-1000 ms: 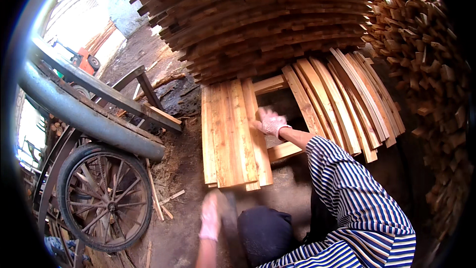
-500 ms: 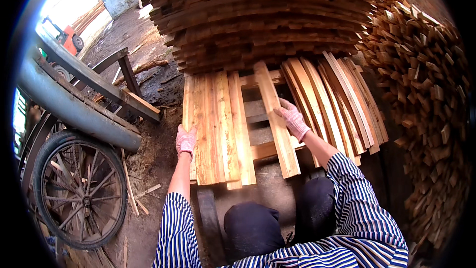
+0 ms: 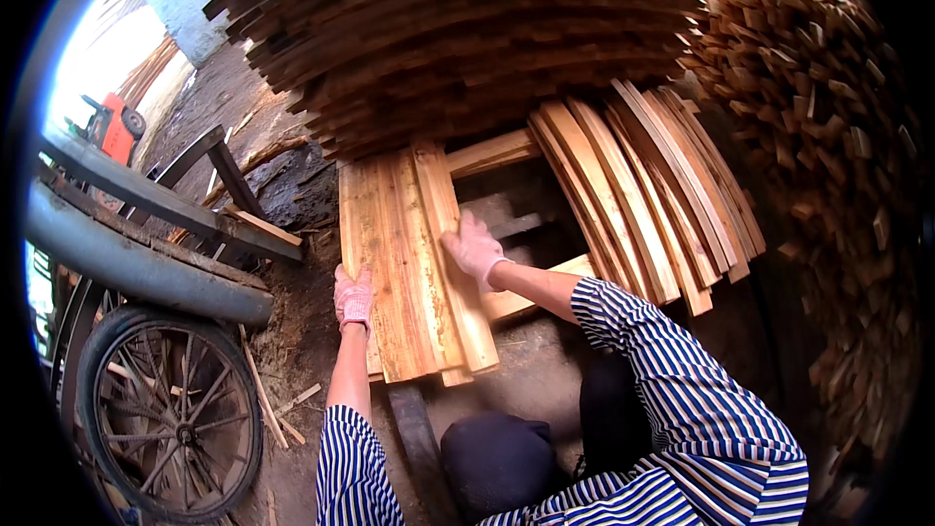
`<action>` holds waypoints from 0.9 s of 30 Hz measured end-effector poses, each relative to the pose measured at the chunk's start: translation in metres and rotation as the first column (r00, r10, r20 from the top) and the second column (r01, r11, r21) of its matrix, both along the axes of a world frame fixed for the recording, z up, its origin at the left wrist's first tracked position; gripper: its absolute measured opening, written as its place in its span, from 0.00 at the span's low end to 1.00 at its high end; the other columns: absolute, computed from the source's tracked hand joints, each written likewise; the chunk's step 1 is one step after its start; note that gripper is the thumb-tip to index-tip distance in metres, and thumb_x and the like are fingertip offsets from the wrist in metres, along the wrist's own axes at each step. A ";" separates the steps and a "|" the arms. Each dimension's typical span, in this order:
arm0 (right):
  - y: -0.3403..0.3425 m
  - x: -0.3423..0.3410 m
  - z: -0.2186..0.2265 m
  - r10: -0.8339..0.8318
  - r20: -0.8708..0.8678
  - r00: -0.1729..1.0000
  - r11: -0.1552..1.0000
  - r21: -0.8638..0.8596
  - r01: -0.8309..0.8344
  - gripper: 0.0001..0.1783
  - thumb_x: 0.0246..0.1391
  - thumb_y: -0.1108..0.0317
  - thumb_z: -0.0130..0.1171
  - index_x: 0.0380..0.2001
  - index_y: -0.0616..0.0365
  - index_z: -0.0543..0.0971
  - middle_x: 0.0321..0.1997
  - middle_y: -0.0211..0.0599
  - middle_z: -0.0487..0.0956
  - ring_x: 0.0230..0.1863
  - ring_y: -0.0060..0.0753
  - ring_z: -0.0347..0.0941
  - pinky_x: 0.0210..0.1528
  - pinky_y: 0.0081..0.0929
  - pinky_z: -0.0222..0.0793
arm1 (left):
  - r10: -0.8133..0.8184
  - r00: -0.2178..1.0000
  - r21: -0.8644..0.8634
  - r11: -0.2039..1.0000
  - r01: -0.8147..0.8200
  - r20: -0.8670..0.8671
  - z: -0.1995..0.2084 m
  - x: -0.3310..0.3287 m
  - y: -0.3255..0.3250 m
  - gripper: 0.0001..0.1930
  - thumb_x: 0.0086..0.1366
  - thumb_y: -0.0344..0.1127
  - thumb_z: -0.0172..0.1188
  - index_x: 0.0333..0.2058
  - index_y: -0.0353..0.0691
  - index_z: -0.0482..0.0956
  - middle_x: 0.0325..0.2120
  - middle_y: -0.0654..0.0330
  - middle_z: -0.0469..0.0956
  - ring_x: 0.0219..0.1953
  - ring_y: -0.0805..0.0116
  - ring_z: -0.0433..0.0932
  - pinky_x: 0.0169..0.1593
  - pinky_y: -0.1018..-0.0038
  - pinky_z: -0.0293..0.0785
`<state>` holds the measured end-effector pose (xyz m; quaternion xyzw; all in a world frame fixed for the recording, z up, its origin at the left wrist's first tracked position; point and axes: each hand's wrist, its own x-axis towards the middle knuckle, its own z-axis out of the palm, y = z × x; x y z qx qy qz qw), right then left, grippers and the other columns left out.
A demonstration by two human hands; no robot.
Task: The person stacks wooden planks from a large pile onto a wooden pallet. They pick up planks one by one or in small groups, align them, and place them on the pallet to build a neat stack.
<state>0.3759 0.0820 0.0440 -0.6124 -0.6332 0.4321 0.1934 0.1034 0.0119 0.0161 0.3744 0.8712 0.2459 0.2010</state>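
Several pale wooden boards point(image 3: 390, 263) lie side by side lengthwise in front of me. My left hand point(image 3: 354, 295), in a pinkish glove, grips the outer left edge of this group, fingers bent at the edge. On the group's right side, my gloved right hand point(image 3: 475, 250) holds the edge of a wooden board point(image 3: 446, 278), its fingers slightly blurred. That board lies against the others, its near end sticking out a little unevenly. Beyond a gap, more boards point(image 3: 623, 195) lie stacked and overlapping on the right. Crosspieces point(image 3: 495, 153) show beneath, spanning the gap.
A high stack of boards point(image 3: 467, 49) rises directly behind. Piled wood with ends outward point(image 3: 808, 175) fills the right side. At left stand a spoked wheel point(image 3: 180, 419), a thick grey pipe point(image 3: 146, 253) and a metal frame point(image 3: 175, 200). An orange vehicle point(image 3: 119, 127) is farther back.
My right hand has moved left with the board, from the middle of the gap to the left group. The gap is now wider. The whole view has shifted slightly.
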 end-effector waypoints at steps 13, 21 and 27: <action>-0.013 -0.018 0.011 0.252 0.278 0.927 0.968 -0.084 -0.238 0.40 0.67 0.63 0.50 0.78 0.50 0.49 0.74 0.70 0.54 0.62 0.61 0.71 0.61 0.46 0.74 | 0.001 1.000 0.011 1.000 -0.001 -0.020 0.016 0.004 -0.001 0.39 0.69 0.54 0.62 0.69 0.35 0.62 0.58 0.38 0.76 0.60 0.41 0.76 0.59 0.57 0.74; 0.018 0.062 0.027 0.134 0.317 0.939 0.920 0.312 -0.237 0.35 0.58 0.58 0.62 0.65 0.53 0.63 0.64 0.54 0.69 0.66 0.63 0.66 0.62 0.68 0.59 | -0.033 0.999 0.036 0.999 0.034 -0.027 0.005 -0.001 -0.005 0.39 0.69 0.55 0.61 0.68 0.35 0.62 0.55 0.40 0.79 0.56 0.43 0.79 0.56 0.56 0.74; 0.030 0.249 0.048 -0.382 0.424 0.822 0.918 0.277 0.284 0.35 0.52 0.49 0.68 0.57 0.56 0.69 0.65 0.56 0.73 0.64 0.58 0.70 0.62 0.62 0.63 | -0.006 0.973 -0.122 0.992 -0.023 -0.230 0.010 0.008 -0.003 0.39 0.71 0.54 0.59 0.72 0.39 0.58 0.68 0.38 0.65 0.68 0.45 0.68 0.67 0.57 0.68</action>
